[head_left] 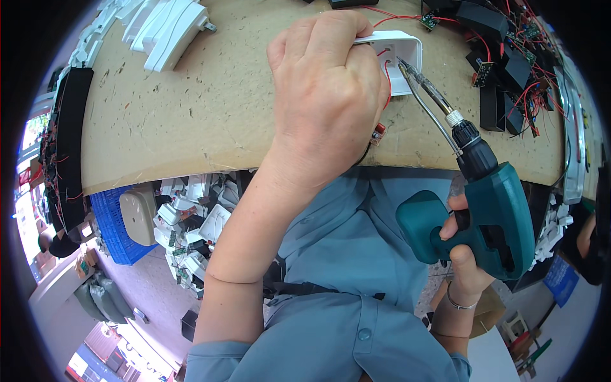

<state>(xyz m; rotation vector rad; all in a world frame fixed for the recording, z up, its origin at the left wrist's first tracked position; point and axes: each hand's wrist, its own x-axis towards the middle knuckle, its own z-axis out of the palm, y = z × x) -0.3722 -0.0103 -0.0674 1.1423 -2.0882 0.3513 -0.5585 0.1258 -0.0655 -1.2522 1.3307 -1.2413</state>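
Note:
My left hand (328,95) is closed over a white plastic housing (402,54) lying open side up on the brown workbench (210,108); thin red wires run out of the housing. My right hand (461,245) grips a teal cordless screwdriver (493,210). Its long bit (423,79) slants up and left, with the tip at the housing's open inside, just right of my left fingers. A small circuit board (379,134) on wires shows under my left wrist.
White plastic covers (168,28) lie at the bench's far left. Black housings with red wires and small boards (503,70) are piled at the far right. Below the bench edge stands a blue crate (114,226) beside a heap of white parts (191,223).

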